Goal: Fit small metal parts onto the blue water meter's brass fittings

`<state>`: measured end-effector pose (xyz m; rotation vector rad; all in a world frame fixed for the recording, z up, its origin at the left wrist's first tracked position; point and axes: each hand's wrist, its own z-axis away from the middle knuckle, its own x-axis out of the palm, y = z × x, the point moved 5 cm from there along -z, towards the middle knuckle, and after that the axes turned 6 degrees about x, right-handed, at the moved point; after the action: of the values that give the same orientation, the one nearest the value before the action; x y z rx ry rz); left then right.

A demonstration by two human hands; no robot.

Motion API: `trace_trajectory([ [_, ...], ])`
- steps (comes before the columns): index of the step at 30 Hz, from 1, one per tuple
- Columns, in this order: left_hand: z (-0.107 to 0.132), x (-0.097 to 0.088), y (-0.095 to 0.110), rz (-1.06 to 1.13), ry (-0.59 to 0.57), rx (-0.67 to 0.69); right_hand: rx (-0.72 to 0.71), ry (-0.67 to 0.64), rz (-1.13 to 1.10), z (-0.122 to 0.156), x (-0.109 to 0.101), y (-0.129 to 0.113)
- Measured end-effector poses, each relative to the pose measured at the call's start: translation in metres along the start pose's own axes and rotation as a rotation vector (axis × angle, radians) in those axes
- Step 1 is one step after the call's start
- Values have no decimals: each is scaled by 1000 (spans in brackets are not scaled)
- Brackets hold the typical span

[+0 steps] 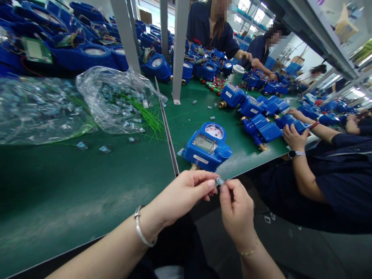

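Observation:
My left hand (183, 195) and my right hand (236, 211) meet just off the near edge of the green table (87, 186). Both pinch one small clear seal piece (220, 181) between their fingertips. A silver bangle circles my left wrist and a thin gold chain my right. Right behind my hands, a blue water meter (207, 147) with a small display and a round dial lies on the table near the edge.
Clear plastic bags (116, 99) of small clear pieces with green wires lie at the left. Many blue meters are stacked at the back. Grey frame posts (179, 50) stand mid-table. A co-worker's hands (293, 135) handle blue meters at the right; other people work beyond.

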<state>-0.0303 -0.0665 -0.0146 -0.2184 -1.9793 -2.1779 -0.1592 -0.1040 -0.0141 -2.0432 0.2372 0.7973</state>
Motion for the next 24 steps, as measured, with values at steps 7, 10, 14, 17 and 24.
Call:
trace_trajectory([
  [7, 0, 0, -2, -81, 10, -6, 40, -24, -19, 0, -1, 0],
  [10, 1, -2, -3, -237, 51, 33, 30, -22, -3, 0, -1, -1],
  [14, 4, -3, -1, -362, 105, 109, 41, -12, 9, 1, 1, 1],
  [17, 7, -1, 3, -343, 111, 174, 49, -1, 21, 2, 2, 2],
  [24, 10, 1, 9, -365, 106, 227, 51, 18, 40, 2, 2, 2],
])
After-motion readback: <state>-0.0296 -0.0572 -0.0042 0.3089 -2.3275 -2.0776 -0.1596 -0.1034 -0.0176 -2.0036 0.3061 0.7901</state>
